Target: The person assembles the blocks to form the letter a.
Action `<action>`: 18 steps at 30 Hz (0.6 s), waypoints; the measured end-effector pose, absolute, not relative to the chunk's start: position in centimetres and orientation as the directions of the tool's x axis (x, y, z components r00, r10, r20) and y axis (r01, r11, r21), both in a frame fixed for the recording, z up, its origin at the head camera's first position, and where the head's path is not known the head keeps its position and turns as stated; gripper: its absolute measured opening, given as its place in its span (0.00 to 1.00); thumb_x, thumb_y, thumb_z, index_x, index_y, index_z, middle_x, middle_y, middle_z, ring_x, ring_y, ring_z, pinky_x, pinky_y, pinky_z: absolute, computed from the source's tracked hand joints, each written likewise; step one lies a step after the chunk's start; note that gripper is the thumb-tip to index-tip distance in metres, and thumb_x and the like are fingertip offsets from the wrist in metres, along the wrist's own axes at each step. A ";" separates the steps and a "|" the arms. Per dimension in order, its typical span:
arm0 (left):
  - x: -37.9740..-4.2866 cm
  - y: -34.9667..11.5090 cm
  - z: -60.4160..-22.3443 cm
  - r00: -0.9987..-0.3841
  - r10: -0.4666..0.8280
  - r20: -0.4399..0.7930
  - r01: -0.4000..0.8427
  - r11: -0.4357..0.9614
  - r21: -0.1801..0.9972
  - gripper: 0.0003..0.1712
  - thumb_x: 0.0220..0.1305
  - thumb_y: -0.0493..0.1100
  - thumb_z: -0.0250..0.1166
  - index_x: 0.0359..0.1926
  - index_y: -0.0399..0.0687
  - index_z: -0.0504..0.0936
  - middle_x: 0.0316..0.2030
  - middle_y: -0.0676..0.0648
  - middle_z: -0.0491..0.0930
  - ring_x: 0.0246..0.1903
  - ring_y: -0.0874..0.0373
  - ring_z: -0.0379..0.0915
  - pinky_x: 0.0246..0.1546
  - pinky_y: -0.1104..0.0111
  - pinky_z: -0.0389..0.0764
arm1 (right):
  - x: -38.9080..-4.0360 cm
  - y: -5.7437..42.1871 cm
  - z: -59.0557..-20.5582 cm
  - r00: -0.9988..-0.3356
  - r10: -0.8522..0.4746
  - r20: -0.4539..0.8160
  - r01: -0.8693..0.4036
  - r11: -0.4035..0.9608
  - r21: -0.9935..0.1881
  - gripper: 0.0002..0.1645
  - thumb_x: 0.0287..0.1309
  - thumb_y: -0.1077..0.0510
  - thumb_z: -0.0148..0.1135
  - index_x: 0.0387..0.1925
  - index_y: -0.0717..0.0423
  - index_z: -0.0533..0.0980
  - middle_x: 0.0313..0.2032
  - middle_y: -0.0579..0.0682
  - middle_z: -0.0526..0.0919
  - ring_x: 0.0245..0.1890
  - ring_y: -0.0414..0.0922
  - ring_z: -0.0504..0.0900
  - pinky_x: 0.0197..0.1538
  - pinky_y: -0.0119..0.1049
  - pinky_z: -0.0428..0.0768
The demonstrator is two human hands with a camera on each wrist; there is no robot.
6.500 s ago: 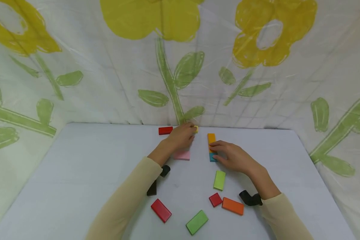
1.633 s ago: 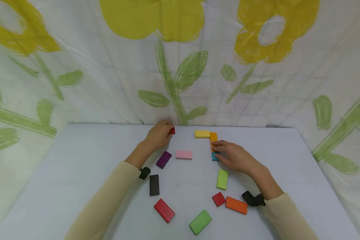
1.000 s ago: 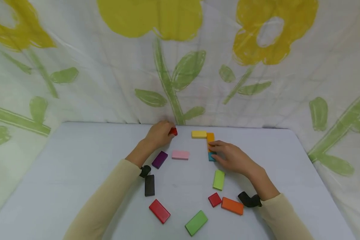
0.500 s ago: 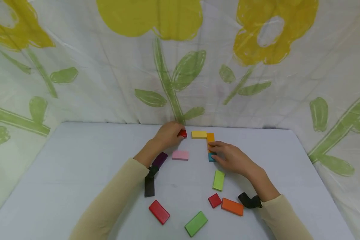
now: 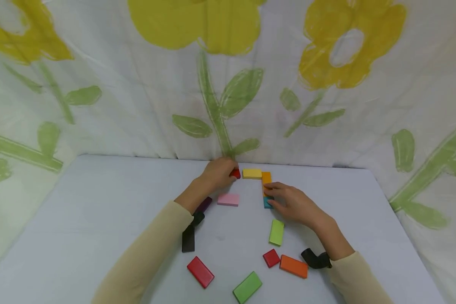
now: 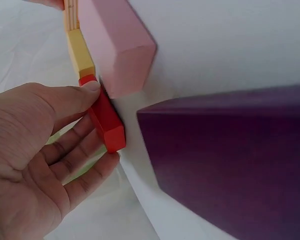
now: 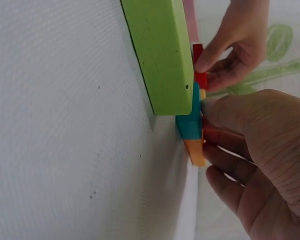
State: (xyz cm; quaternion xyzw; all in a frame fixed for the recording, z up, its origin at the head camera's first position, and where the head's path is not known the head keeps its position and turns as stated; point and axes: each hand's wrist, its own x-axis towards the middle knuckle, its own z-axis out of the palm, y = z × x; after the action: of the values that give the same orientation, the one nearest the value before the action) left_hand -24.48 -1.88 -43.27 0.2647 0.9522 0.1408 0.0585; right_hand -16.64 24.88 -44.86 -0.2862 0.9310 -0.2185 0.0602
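In the head view my left hand (image 5: 219,172) pinches a red block (image 5: 235,173) by the table's back edge. The left wrist view shows the thumb on the near end of this red block (image 6: 109,122) and fingers along its other side, its end right at the yellow block (image 6: 81,54). The yellow block (image 5: 252,174) meets the top of an upright orange block (image 5: 266,177), with a blue block (image 5: 267,203) below that. My right hand (image 5: 292,202) holds these two, fingertips over the orange block and thumb at the blue one, partly covering both.
Near my left forearm lie pink (image 5: 228,200), purple (image 5: 204,205) and black (image 5: 188,240) blocks. Lime (image 5: 276,232), small red (image 5: 271,258), orange-red (image 5: 293,266), green (image 5: 248,288) and larger red (image 5: 200,272) blocks lie closer. A flowered curtain (image 5: 152,105) hangs behind the table.
The yellow block went to the orange block's top left. My left hand then took the red block and slid it right, up to the yellow one. My right hand stayed put.
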 end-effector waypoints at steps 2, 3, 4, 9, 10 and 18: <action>-24.4 -1.8 -43.5 -0.853 0.520 -0.040 0.487 0.822 0.296 0.11 0.70 0.41 0.71 0.50 0.42 0.89 0.45 0.44 0.87 0.43 0.52 0.79 0.45 0.61 0.84 | -16.5 24.9 -45.0 -0.832 -0.555 0.012 -0.503 0.744 -0.439 0.24 0.71 0.61 0.66 0.66 0.62 0.79 0.69 0.58 0.80 0.70 0.59 0.79 0.69 0.57 0.80; -24.3 -1.8 -43.6 -0.852 0.523 -0.036 0.490 0.820 0.296 0.11 0.70 0.41 0.71 0.50 0.43 0.89 0.44 0.44 0.87 0.42 0.52 0.79 0.44 0.61 0.84 | -16.4 24.9 -45.1 -0.833 -0.553 0.014 -0.502 0.746 -0.438 0.24 0.71 0.61 0.66 0.66 0.63 0.80 0.69 0.58 0.80 0.70 0.59 0.79 0.69 0.57 0.80; -24.3 -1.7 -43.7 -0.850 0.526 -0.035 0.493 0.816 0.302 0.11 0.70 0.40 0.71 0.50 0.42 0.89 0.44 0.44 0.87 0.42 0.52 0.79 0.44 0.61 0.84 | -16.3 24.9 -45.1 -0.835 -0.550 0.015 -0.499 0.747 -0.438 0.24 0.71 0.61 0.66 0.65 0.63 0.80 0.69 0.58 0.80 0.70 0.59 0.79 0.69 0.57 0.80; -24.1 -1.6 -43.7 -0.853 0.519 -0.047 0.478 0.815 0.327 0.10 0.70 0.39 0.70 0.50 0.43 0.89 0.45 0.44 0.86 0.42 0.52 0.79 0.45 0.60 0.84 | -16.2 24.8 -45.2 -0.824 -0.566 0.022 -0.517 0.736 -0.437 0.24 0.70 0.62 0.67 0.65 0.63 0.80 0.69 0.58 0.81 0.70 0.58 0.80 0.68 0.56 0.81; -24.1 -1.6 -43.7 -0.855 0.516 -0.047 0.475 0.817 0.328 0.09 0.71 0.39 0.70 0.49 0.44 0.89 0.45 0.44 0.86 0.43 0.51 0.79 0.45 0.59 0.84 | -16.2 24.8 -45.2 -0.822 -0.570 0.026 -0.522 0.733 -0.435 0.24 0.70 0.62 0.67 0.65 0.63 0.80 0.68 0.58 0.81 0.69 0.58 0.80 0.68 0.56 0.81; -24.5 -1.5 -43.4 -0.854 0.517 -0.050 0.474 0.815 0.333 0.09 0.71 0.39 0.69 0.50 0.45 0.89 0.46 0.44 0.87 0.46 0.50 0.81 0.50 0.57 0.85 | -16.5 24.6 -45.1 -0.818 -0.573 0.047 -0.536 0.730 -0.424 0.24 0.69 0.62 0.68 0.64 0.63 0.80 0.68 0.58 0.81 0.69 0.57 0.81 0.67 0.54 0.82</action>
State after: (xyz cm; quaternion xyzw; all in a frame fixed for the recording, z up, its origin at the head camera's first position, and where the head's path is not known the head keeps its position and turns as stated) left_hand -24.46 -1.54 -43.43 0.2608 0.9501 0.1564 0.0694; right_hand -16.51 24.63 -45.09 -0.2984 0.9291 -0.2143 0.0433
